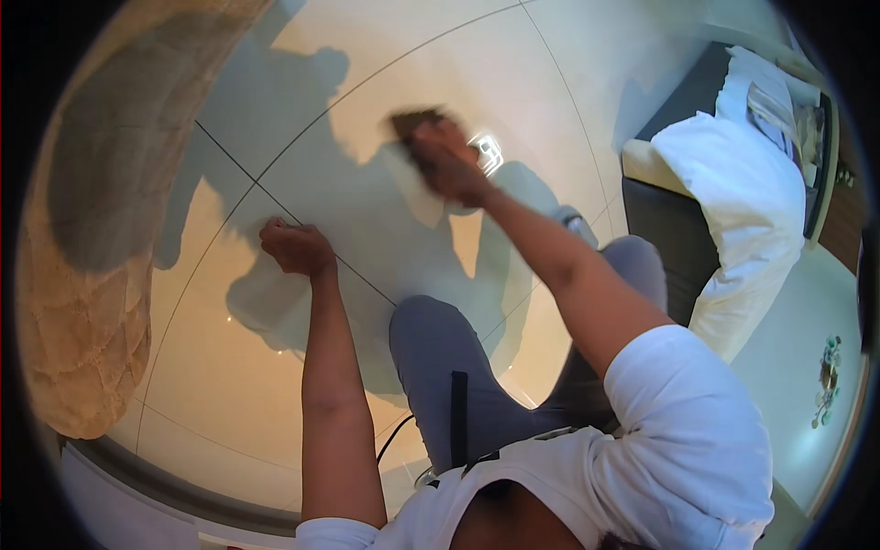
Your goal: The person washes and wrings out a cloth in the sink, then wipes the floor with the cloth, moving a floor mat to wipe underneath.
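Observation:
My right hand [449,165], blurred by motion, is closed on a dark brown object [417,133] over the glossy tiled floor [367,202]. The object looks like a brush or a cloth, but blur hides its details. To the left, my left hand [298,247] is a closed fist low over the tiles, near where the grout lines cross. Nothing shows in its curled fingers. A bright reflection lies on the floor just right of my right hand.
A quilted beige cover [92,339] hangs along the left side. At the right stands a dark seat [674,229] with white bedding [747,202] draped over it. My bent knees are just below the hands. A black cable [394,438] runs beside my left leg.

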A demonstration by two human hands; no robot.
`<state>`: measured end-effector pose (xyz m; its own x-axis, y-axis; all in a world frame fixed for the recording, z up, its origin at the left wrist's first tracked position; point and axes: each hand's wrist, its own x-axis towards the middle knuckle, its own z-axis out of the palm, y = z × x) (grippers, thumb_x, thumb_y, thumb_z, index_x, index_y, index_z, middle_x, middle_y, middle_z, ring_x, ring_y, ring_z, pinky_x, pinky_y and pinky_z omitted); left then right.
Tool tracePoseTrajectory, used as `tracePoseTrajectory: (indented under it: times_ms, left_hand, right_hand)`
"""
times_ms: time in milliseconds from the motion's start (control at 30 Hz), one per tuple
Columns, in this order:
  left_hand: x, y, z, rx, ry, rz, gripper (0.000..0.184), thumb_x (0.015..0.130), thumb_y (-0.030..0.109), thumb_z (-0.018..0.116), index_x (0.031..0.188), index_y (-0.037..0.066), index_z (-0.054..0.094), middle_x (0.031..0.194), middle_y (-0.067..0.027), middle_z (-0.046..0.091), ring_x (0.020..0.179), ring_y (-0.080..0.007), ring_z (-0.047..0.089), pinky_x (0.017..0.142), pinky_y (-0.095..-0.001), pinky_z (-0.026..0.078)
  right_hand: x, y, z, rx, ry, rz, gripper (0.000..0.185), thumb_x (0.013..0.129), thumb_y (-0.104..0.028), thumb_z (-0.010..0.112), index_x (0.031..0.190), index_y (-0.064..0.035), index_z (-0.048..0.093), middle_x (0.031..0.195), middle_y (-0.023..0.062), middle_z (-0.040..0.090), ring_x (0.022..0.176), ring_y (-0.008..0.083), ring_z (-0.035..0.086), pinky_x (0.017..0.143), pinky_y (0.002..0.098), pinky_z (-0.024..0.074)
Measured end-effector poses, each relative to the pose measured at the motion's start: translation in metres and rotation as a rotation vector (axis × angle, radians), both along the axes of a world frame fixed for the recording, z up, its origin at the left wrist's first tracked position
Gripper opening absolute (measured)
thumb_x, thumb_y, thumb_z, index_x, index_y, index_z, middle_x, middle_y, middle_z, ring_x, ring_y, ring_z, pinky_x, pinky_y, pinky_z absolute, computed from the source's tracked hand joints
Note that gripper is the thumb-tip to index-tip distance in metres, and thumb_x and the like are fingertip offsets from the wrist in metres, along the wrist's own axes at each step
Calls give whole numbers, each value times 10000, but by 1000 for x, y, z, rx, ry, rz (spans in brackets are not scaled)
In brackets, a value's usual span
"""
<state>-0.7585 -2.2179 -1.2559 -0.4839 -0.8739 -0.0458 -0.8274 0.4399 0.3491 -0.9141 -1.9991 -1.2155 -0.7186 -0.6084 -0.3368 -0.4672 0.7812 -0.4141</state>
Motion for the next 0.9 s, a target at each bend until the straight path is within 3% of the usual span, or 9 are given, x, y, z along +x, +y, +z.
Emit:
tracePoseTrajectory:
  times_ms: [33,133,233,333,367,433,567,733,900]
  left_hand:
    - [-5,-1,2,15,7,28,219,789,1,530,958,56,403,881,-90,500,870,-306,540,566,-457,477]
    - [-2,-2,-3,-74,42,-13,249,765,-24,532,960,55,399,903,-94,504,849,-299,549,556,-446,481]
    - [-4,0,4,-26,-11,38,249,749,-27,526,949,58,405,916,-97,513,822,-291,557,553,-452,479]
    - [-4,0,-3,-85,14,53,236,740,-14,531,931,65,416,907,-98,524,799,-289,565,561,-446,475]
    - [-4,-2,-10,-79,29,29,236,740,-14,531,931,65,416,907,-98,524,799,-289,565,561,-446,475]
    - [4,-6,-19,-249,103,-60,194,753,23,523,915,68,426,867,-93,532,768,-300,575,566,-435,470]
    - [3,-7,-16,-182,60,-6,162,765,56,496,910,57,424,842,-95,539,745,-322,580,583,-435,468]
    - [0,-7,-18,-183,-40,33,193,772,93,507,943,60,423,892,-102,546,786,-332,584,611,-483,463]
    - [-10,1,-4,-222,-83,31,214,808,141,492,990,58,415,931,-130,550,805,-343,592,625,-507,463]
  right_hand:
    - [-21,22,2,101,259,1,509,824,-192,531,1319,-152,418,1437,91,306,1297,418,261,1073,470,242]
    - [-46,106,-41,88,482,-472,539,907,-331,461,1404,-184,313,1505,66,200,1330,457,178,1060,568,196]
    - [-22,94,-45,80,620,-473,472,896,-319,494,1342,-185,419,1456,114,285,1299,430,252,1070,494,227]
    - [71,45,-2,-73,284,-470,481,787,-241,583,1262,-242,503,1405,53,359,1274,410,286,1056,486,234]
    - [104,47,-21,-52,342,-231,453,791,-270,590,1239,-256,526,1422,18,350,1300,390,261,1071,508,194]
    - [169,60,-8,-58,100,-61,541,796,-320,600,1315,-320,449,1480,-70,268,1387,310,133,1106,575,76]
    - [155,92,5,-96,-54,117,572,796,-349,602,1335,-351,412,1477,-101,265,1398,259,131,1129,530,64]
    - [111,135,-3,-21,241,-199,592,757,-363,628,1314,-258,457,1458,-43,307,1380,280,167,1122,520,102]
    - [29,214,-15,-52,413,-435,491,830,-323,575,1301,-225,478,1438,-7,344,1345,309,242,1099,528,139]
